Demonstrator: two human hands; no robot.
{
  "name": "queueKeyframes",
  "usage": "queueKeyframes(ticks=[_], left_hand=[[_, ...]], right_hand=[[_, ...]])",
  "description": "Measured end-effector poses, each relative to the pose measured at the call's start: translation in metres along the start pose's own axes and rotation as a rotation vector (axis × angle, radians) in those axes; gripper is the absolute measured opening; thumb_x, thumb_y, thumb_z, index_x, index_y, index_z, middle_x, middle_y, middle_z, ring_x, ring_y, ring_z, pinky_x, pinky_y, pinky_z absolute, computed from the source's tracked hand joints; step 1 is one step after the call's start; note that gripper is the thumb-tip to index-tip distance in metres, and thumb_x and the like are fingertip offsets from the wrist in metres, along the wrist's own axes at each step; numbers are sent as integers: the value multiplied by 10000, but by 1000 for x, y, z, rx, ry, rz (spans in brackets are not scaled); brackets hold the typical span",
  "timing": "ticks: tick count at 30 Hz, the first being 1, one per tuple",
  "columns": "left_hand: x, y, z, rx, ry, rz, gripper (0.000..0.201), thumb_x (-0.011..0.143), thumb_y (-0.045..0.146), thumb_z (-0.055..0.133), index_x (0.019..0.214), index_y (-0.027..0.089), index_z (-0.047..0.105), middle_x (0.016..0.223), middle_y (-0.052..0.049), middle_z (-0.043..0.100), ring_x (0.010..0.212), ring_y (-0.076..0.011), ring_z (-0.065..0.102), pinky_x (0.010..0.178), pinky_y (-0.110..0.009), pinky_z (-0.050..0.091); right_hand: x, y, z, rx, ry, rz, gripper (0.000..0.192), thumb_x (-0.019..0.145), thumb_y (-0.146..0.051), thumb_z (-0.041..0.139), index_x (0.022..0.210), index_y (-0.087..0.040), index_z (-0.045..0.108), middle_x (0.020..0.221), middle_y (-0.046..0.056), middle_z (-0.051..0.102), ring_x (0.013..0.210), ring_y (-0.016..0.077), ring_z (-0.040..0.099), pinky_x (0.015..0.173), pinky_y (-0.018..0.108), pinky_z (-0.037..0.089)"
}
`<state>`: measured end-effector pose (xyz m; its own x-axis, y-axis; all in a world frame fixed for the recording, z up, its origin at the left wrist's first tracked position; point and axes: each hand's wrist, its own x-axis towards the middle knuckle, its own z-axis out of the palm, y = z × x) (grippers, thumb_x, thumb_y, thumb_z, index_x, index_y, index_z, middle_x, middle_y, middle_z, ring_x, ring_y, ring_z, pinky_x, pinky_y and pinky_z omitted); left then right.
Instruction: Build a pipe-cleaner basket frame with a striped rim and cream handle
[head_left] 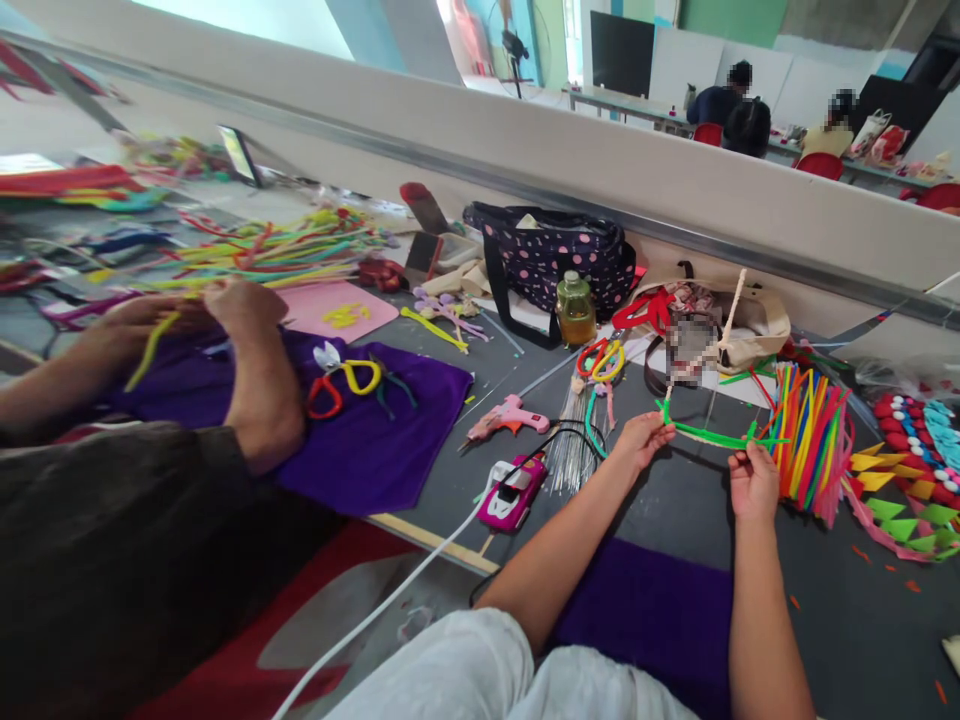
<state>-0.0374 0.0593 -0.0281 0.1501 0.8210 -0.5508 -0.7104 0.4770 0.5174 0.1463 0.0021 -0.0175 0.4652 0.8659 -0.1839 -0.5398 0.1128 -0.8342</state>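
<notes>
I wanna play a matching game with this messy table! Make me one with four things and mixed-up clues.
Things:
1. green pipe cleaner
2. glue gun
3. bottle
4. bundle of pipe cleaners

Clues:
A. pale pink, lying on the grey table
B. many colours, beside the right hand
C. held between the left hand and the right hand
D. amber liquid inside, in front of the dotted bag

Pairs: 1-C, 2-A, 3-D, 4-B

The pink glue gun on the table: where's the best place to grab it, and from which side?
Probably by the handle of the glue gun, coming from the picture's right: it lies on its side, handle pointing right and nozzle pointing left, so that grip keeps clear of the possibly hot tip.
</notes>
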Motion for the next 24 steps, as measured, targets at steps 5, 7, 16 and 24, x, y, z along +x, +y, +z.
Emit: queueKeyframes(ticks=[5, 7, 16, 24], left_hand=[[-2, 3, 5, 16, 14, 50, 77, 809, 94, 618, 748, 67, 581, 610, -77, 648, 539, -123, 637, 569, -221, 551], [-2, 3, 6, 18, 16, 66, 100, 809, 111, 626, 731, 64, 586, 609, -82, 649, 542, -124, 637, 574, -224, 552], [-1, -1, 8, 31, 39, 144, 121, 772, 129, 674, 716, 99, 571, 589, -46, 639, 543, -117, 634, 577, -221, 545], [-2, 1, 7, 65, 11, 143, 124, 774, 147, 677, 704, 72, 608, 585, -68, 643, 532, -116, 625, 577, -225, 547]], right_hand=[[0, 0, 1, -22, -4, -16, 237, 599, -279, 778, 704, -176, 593, 729, -53, 612, 543, 42, 500, 478, 184, 448], [0, 0, 2, -30, -1, -22, 236, 597, -283, 775, 694, -178, 588, 713, -53, 603, 539, 44, 497, 473, 183, 448], [-1, 1, 2, -52, -9, -51, 204, 626, -301, 750, 719, -188, 607, 720, -41, 598, 546, 53, 499, 475, 186, 461], [-1, -1, 3, -18, 10, -48, 214, 601, -277, 767, 708, -185, 606, 704, -49, 592, 544, 49, 492, 479, 181, 462]])
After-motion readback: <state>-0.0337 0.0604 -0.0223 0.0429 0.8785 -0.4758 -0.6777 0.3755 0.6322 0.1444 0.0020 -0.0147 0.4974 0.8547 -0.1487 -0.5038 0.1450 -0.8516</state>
